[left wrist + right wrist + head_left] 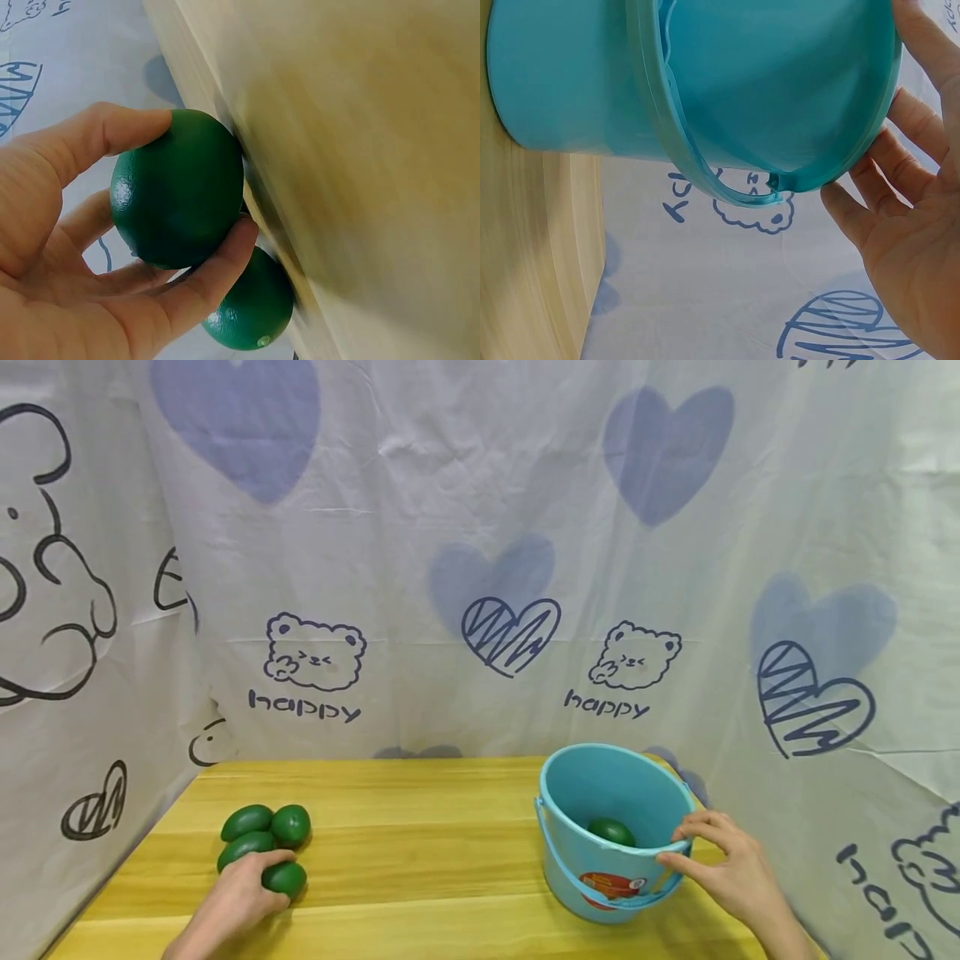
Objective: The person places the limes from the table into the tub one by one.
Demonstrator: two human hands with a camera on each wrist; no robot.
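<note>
My left hand [238, 895] pinches a dark green, smooth avocado [288, 880] between thumb and fingers, low over the left of the table. Close behind it lie three more avocados, one of them partly hidden by the hand. In the left wrist view the held avocado [180, 191] fills the grasp, and another avocado [259, 304] with a pale stem spot shows past the fingers. On the right stands a light blue bucket [581, 857], upright, with one avocado [611, 832] visible inside. My right hand [731, 864] grips its near right rim, thumb outside.
The bucket's handle [567, 878] hangs down over its front, beside a red label [607, 885]. Beneath everything is a wooden table [420, 860]. Printed cloth [405, 568] hangs behind the table and along both sides.
</note>
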